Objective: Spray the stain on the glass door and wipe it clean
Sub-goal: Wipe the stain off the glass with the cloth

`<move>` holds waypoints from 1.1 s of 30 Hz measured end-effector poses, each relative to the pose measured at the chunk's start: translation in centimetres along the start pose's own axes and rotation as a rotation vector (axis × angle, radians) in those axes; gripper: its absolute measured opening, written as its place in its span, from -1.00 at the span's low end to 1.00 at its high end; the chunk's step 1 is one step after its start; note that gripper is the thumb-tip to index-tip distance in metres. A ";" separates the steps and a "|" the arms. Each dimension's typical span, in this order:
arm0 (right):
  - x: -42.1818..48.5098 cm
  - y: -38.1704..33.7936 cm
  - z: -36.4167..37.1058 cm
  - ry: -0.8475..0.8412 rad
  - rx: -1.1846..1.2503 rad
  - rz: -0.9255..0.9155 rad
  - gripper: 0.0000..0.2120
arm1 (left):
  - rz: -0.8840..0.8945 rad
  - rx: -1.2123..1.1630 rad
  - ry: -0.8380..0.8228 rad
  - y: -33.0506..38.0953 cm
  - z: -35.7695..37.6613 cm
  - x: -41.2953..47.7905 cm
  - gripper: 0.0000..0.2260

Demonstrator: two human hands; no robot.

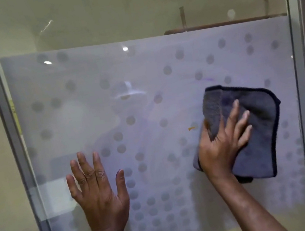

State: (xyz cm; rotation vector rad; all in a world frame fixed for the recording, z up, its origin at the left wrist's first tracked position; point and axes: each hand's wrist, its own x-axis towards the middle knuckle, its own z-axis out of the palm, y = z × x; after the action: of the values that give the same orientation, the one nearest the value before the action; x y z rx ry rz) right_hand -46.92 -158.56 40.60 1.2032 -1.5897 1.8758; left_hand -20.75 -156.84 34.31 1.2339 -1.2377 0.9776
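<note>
hands flat on glass, cloth beside the orange stain

fingers first, since they sit nearest my view. my left hand (98, 194) is fully released: four fingers (83, 168) straight and a little fanned, thumb swung wide, palm laid against the glass door (140, 72) low and left of centre. it holds nothing. my right hand (224, 143) is spread over a folded grey cloth (261, 135), fingers long and parted on its face, thumb tucked at the cloth's left edge, so the hand pins the cloth flat to the pane more than it clenches it. the cloth has a dark hem and a corner folded back near the top, showing a coarser side. whether the thumb hooks behind the fold i cannot tell.

just left of the cloth, almost touching its edge at thumb level, lies the stain (191, 128): a short orange smear, thin and slightly blurred. higher up, above the cloth, a faint purple streak (207, 79) marks the pane.

the door carries a frosted film (82, 70) dotted with grey circles, sparse above, packed in rows lower down. above the film the glass is clear. a metal frame (0, 101) runs down the left side, another (302, 68) down the right.
</note>
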 end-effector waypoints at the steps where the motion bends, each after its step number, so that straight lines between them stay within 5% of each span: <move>1: 0.3 -1.6 0.3 0.014 0.009 -0.047 -0.48 | 0.002 -0.005 0.001 0.0 0.0 0.0 -0.38; 5: -2.0 -7.9 1.2 -0.060 0.033 -0.361 -0.24 | 0.009 -0.131 0.019 -0.3 -0.6 0.0 -0.40; 9: -8.6 -9.4 1.0 -0.312 0.084 -0.660 -0.08 | -0.149 -0.399 0.075 0.2 -1.2 0.1 -0.40; 11: -12.6 -7.1 0.1 -0.428 0.086 -0.794 -0.16 | -0.246 -0.480 0.087 1.1 -1.3 0.4 -0.40; 14: -10.4 -3.1 -2.3 -0.703 0.133 -0.913 -0.66 | -0.241 -0.381 0.066 2.0 -1.1 0.9 -0.40; 16: -6.3 0.0 -2.8 -0.817 0.262 -0.863 -0.65 | -0.168 -0.239 0.058 2.0 -0.7 1.0 -0.39; 19: -4.0 5.2 -5.6 -0.491 0.071 -0.306 -0.70 | -0.126 -0.080 0.058 2.0 0.1 0.9 -0.40; 21: -3.1 6.9 -5.3 -0.296 0.130 -0.137 -0.29 | -0.130 -0.029 0.056 2.1 0.3 0.9 -0.39; 22: -2.0 7.0 -4.7 -0.188 0.146 -0.111 -0.25 | -0.129 -0.016 0.054 2.1 0.3 0.9 -0.39; 26: 6.7 2.2 -2.4 0.144 0.163 -0.070 -0.36 | -0.121 0.000 0.045 2.1 0.4 0.7 -0.36; 29: 8.9 -2.6 -1.0 0.108 0.156 -0.108 -0.51 | -0.101 -0.032 0.062 1.8 0.6 0.6 -0.36; 33: 7.3 -10.4 0.2 -0.045 0.122 -0.425 -0.39 | -0.067 -0.119 0.121 1.3 1.0 0.7 -0.39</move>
State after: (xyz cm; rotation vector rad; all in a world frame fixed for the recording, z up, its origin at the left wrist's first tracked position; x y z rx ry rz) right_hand -42.93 -157.55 52.60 1.5064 -1.1365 1.6928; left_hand -22.08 -157.70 35.13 1.1005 -1.1369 0.9031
